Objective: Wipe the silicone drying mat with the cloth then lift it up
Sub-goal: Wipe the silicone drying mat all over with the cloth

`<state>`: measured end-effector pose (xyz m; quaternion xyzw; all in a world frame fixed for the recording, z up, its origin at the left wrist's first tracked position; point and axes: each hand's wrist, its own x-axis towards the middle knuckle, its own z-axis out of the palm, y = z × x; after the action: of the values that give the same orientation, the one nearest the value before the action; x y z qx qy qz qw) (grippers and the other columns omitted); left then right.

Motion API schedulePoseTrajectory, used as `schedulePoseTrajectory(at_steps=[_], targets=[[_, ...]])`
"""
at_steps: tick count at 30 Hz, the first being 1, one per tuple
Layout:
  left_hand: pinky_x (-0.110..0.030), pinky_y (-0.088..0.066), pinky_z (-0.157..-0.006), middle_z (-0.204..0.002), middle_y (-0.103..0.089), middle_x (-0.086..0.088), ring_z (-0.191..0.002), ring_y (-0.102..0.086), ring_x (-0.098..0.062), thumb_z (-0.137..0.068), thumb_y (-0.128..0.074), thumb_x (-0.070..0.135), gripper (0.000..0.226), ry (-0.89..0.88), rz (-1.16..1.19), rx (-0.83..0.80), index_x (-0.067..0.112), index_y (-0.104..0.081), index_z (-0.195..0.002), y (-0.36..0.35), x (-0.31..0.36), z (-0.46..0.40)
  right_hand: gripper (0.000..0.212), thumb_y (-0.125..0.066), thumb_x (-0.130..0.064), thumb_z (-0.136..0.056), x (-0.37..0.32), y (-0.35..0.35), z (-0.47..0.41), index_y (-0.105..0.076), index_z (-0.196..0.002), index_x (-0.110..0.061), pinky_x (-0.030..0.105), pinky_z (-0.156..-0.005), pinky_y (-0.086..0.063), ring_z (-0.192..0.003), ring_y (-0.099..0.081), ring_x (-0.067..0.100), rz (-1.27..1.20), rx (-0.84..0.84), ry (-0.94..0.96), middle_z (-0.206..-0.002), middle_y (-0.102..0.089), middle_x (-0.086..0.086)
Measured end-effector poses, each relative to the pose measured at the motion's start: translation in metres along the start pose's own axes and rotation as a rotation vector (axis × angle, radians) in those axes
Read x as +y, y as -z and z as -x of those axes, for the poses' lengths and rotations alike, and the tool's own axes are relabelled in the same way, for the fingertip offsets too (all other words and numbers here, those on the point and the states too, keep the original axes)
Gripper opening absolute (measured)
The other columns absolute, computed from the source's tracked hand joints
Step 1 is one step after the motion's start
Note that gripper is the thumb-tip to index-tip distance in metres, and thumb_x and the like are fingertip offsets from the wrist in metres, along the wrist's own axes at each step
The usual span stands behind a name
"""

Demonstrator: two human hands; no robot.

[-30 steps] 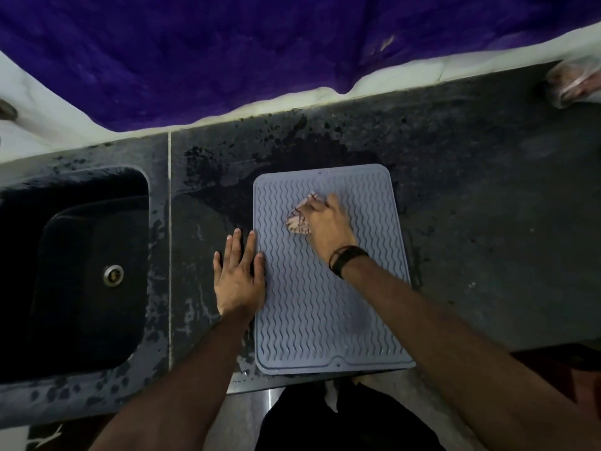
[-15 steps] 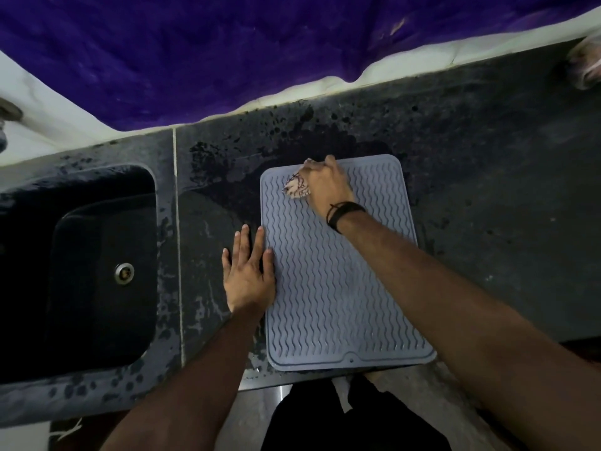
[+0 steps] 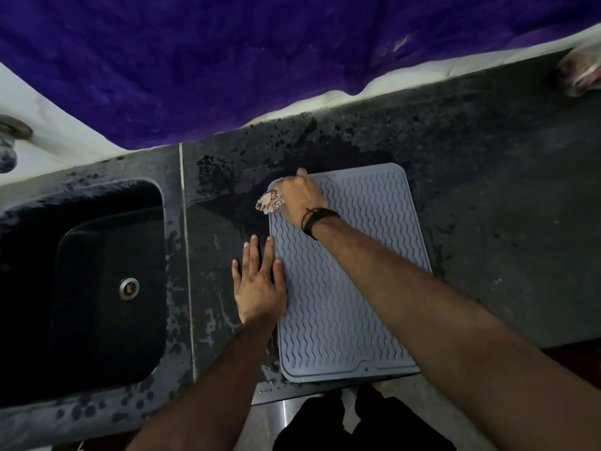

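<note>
A grey-blue silicone drying mat (image 3: pixel 367 236) with a wavy ribbed surface lies flat on the dark stone counter (image 3: pixel 504 222), its near edge at the counter's front. My right hand (image 3: pixel 300 196) is at the mat's far left corner, closed on a small crumpled patterned cloth (image 3: pixel 269 201) that sticks out over the mat's left edge. My left hand (image 3: pixel 260 284) lies flat with fingers spread, palm down on the counter, its thumb side pressing on the mat's left edge.
A dark sink (image 3: pixel 97 275) with a metal drain (image 3: pixel 129 288) is set into the counter at the left. Wet patches darken the counter behind the mat. A purple cloth (image 3: pixel 260 60) hangs along the back. A crumpled bag (image 3: pixel 582 73) sits far right.
My right hand has swept the cloth from the mat's middle to its far left corner. My left hand has stayed flat on the mat's left edge.
</note>
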<state>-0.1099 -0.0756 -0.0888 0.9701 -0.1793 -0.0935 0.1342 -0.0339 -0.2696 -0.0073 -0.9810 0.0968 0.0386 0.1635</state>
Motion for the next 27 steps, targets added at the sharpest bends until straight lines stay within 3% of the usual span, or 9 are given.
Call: schedulePoseTrajectory(at_steps=[6,12,19,27], targets=[[-0.042,0.005,-0.126,-0.171,-0.003,0.006,-0.156,0.004,-0.012,-0.108,-0.019,0.048,0.055,0.002,0.004,-0.019,0.039,-0.011,-0.161,0.000,0.001,0.000,0.034,-0.060,-0.018,-0.089,0.032,0.008,0.006,-0.062,-0.122,-0.014,0.041,-0.091,-0.048,-0.117,-0.048,0.034,0.061,-0.001,-0.224,-0.113,-0.064,0.015],[-0.042,0.007,-0.125,-0.171,-0.003,0.005,-0.157,0.003,-0.014,-0.108,-0.018,0.047,0.055,0.001,0.023,-0.011,0.039,-0.009,-0.161,0.002,0.003,0.001,0.034,-0.062,-0.023,-0.088,0.054,0.009,0.008,-0.063,-0.120,-0.015,0.041,-0.089,-0.048,-0.114,-0.048,0.035,0.085,-0.014,-0.392,-0.110,-0.065,0.015],[-0.042,0.008,-0.125,-0.171,-0.001,0.005,-0.157,0.006,-0.013,-0.108,-0.018,0.046,0.055,-0.007,0.026,-0.006,0.037,-0.010,-0.162,0.001,0.002,0.000,0.033,-0.063,-0.022,-0.087,-0.010,-0.009,-0.018,-0.063,-0.120,-0.017,0.039,-0.083,-0.049,-0.113,-0.048,0.033,-0.028,-0.021,-0.226,-0.109,-0.066,0.013],[-0.044,0.005,-0.126,-0.171,-0.003,0.003,-0.157,0.004,-0.014,-0.107,-0.016,0.045,0.055,-0.012,0.037,-0.003,0.037,-0.011,-0.162,0.002,0.002,0.001,0.036,-0.059,-0.015,-0.087,0.070,0.003,0.028,-0.062,-0.122,-0.012,0.044,-0.101,-0.045,-0.124,-0.044,0.037,0.037,0.033,-0.419,-0.118,-0.064,0.015]])
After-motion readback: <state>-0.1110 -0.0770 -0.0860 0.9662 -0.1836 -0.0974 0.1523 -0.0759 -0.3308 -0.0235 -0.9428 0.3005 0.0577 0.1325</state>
